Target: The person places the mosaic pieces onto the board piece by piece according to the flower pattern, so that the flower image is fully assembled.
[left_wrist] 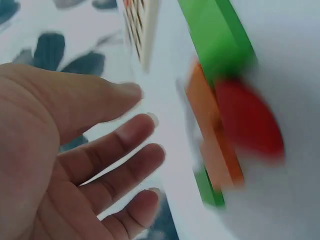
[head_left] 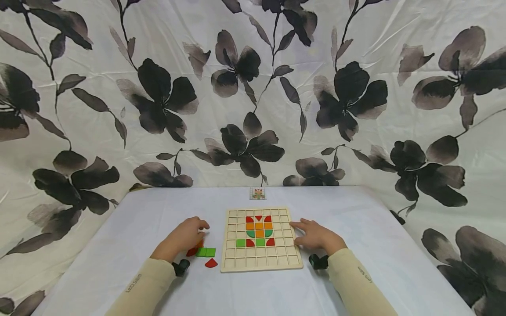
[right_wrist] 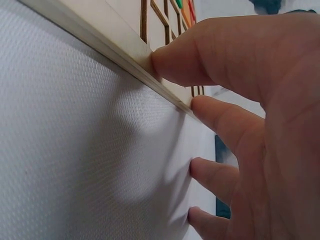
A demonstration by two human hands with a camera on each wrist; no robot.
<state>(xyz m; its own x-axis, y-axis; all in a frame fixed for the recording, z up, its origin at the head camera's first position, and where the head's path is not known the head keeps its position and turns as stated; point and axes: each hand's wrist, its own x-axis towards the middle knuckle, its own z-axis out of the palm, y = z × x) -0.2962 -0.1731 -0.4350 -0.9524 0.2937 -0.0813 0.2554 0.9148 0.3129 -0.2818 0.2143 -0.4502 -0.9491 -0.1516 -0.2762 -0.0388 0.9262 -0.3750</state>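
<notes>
1. The board (head_left: 284, 253) lies flat about midway between the left and right edges of the table (head_left: 336, 204), its far edge well apart from the table's far edge; red, orange and green tiles sit in its middle cells
2. The right hand (head_left: 319, 236) has its fingers spread and nearly straight; the thumb and index fingertips touch the board's right edge, without wrapping round it
3. The left hand (head_left: 187, 235) is toward the table's left edge, above or just beside the loose tiles; its fingers are loosely bent, a gap between thumb and index, holding nothing
4. Near that hand are two green tiles (head_left: 206, 252) side by side, at least one orange tile (left_wrist: 209, 112), and a red tile (head_left: 192, 252); a red fan (head_left: 211, 263) lies just apart, toward the board's near left corner
5. A small patterned card (head_left: 258, 193) is by the middle of the table's far edge
6. The tiles look light, stiff and perhaps a little slick; a thumb-and-index pinch on opposite sides should suit, with the fan better taken across its straight sides
7. The board looks like thin wood, rigid and light enough to slide on the cloth, so steadying it by the rim seems right
</notes>
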